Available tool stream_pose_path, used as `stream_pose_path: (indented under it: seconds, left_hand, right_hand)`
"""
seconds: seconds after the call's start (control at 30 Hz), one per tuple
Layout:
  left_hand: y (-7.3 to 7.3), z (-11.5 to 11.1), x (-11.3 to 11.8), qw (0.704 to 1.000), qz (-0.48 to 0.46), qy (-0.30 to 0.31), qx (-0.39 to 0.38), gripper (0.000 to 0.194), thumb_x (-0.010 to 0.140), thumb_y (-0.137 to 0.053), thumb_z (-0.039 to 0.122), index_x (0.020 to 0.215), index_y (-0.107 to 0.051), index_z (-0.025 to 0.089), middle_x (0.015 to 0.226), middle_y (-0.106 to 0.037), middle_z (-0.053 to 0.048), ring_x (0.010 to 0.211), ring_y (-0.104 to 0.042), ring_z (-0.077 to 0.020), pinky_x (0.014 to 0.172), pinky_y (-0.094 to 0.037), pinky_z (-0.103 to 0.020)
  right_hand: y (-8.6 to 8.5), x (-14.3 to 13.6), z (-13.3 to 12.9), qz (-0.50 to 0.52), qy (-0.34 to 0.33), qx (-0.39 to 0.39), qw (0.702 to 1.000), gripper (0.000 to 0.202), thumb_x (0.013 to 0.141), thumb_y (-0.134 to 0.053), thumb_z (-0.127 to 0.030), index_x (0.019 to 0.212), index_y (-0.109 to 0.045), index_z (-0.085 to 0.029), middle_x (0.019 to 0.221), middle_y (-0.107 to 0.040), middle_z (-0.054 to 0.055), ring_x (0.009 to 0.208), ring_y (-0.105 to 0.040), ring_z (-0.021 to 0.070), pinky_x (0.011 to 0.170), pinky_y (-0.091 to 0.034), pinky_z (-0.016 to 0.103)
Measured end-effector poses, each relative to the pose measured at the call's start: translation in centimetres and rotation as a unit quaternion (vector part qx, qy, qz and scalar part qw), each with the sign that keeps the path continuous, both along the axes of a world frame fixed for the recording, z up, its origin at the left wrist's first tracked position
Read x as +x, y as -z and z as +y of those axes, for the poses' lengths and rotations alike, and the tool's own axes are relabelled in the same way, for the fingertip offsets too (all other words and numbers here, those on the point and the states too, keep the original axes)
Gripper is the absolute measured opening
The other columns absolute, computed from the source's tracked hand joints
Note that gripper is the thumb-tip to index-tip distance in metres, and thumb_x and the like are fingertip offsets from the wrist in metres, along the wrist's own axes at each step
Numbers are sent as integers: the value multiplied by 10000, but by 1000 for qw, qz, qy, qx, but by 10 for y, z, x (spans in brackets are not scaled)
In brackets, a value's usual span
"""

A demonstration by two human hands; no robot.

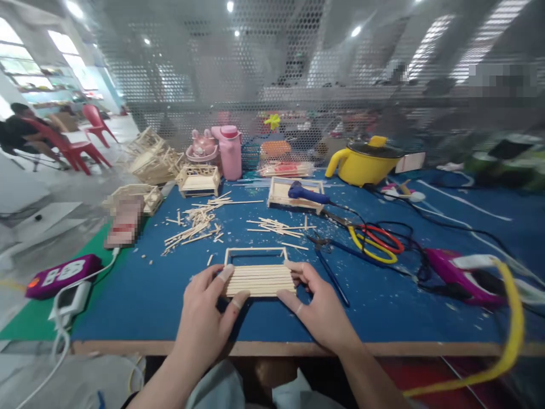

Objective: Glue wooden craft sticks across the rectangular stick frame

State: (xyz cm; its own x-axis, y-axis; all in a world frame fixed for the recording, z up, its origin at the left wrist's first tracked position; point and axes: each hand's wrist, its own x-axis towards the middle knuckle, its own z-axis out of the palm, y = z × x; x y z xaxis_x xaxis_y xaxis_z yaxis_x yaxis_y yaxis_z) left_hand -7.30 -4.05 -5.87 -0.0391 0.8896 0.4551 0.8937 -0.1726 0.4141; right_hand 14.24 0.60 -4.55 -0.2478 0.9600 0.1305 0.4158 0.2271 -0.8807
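Between my two hands is a small frame of pale wooden sticks, its near part covered by a row of sticks laid side by side and its far part an open rectangle. My left hand grips its left end, thumb on the near edge and fingers at the far corner. On the right end, my right hand holds it the same way. Thin wraps show on some fingers. Beyond the frame lie loose sticks, with a bigger stick pile to the left.
A blue glue gun rests on a wooden tray. To the right lie pliers, scissors and cables. At the back stand a yellow pot, a pink jug and a finished stick piece. A purple power strip is at left.
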Motion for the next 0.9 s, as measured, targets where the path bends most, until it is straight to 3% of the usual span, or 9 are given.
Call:
stream_pose_path:
  seconds: [0.07,0.17,0.27,0.33,0.4,0.53,0.73,0.83,0.9]
  left_hand:
    - [4,-1,4,999,-38,-17,-5,466,880,-550,425,1286,-512,199,1198,-616,-124,1106,-571,-279,958,-446,-476]
    - [9,-4,8,994,-92,-49,-15,744,857,-581,454,1461,-248,176,1181,-635,-136,1071,-593,-284,939,-451,-497]
    - [6,-8,11,993,-90,-72,-1,846,858,-575,453,1492,-111,137,1300,-558,-200,1202,-524,-324,986,-401,-563]
    - [-2,-8,15,997,-39,-66,18,742,887,-540,410,1478,-177,146,1423,-448,-217,1349,-372,-352,1053,-291,-632]
    - [-13,-3,20,999,30,-2,28,552,924,-480,326,1430,-312,180,1484,-398,-170,1417,-265,-329,1098,-212,-638]
    - [-23,18,36,979,149,142,6,400,943,-408,250,1315,-500,136,1441,-467,-148,1361,-390,-293,1080,-364,-512]
    - [-3,32,49,964,215,147,56,400,973,-324,252,1214,-600,91,1260,-633,-147,1170,-599,-287,976,-490,-495]
    - [1,31,48,962,218,148,74,416,981,-301,253,1198,-612,82,1245,-642,-151,1152,-611,-294,950,-507,-508]
    - [-1,32,48,962,218,149,73,413,981,-303,254,1189,-620,91,1236,-648,-147,1143,-617,-298,939,-512,-520]
  right_hand:
    - [2,0,1,-10,5,0,1000,361,802,-628,-308,1144,-549,-226,1052,-706,61,965,-665,212,856,-524,363]
    - [4,0,3,-16,9,-4,1000,381,801,-626,-346,1153,-545,-225,1070,-703,71,966,-666,219,854,-527,373]
    - [5,0,3,-16,15,-4,1000,393,793,-631,-361,1151,-552,-220,1069,-704,79,972,-666,227,856,-528,381]
    - [4,0,2,-12,20,-7,1000,401,786,-640,-355,1151,-553,-213,1057,-707,81,971,-666,228,856,-528,379]
    - [3,-1,2,-1,17,-13,1000,404,781,-649,-335,1151,-550,-207,1038,-710,80,954,-670,221,845,-531,366]
    - [0,-3,2,25,-7,-12,1000,367,793,-648,-290,1136,-549,-202,1027,-703,67,926,-665,195,839,-522,337]
    - [0,2,-6,17,-5,-15,1000,449,774,-669,-281,1194,-520,-224,1010,-690,49,907,-651,191,832,-512,341]
    - [-17,23,-7,21,53,28,998,698,735,-712,-320,1346,-380,-264,1090,-670,62,858,-637,190,740,-515,332]
    - [-36,41,8,41,131,122,983,649,796,-647,-366,1366,-350,-274,1102,-651,69,837,-623,186,718,-506,333]
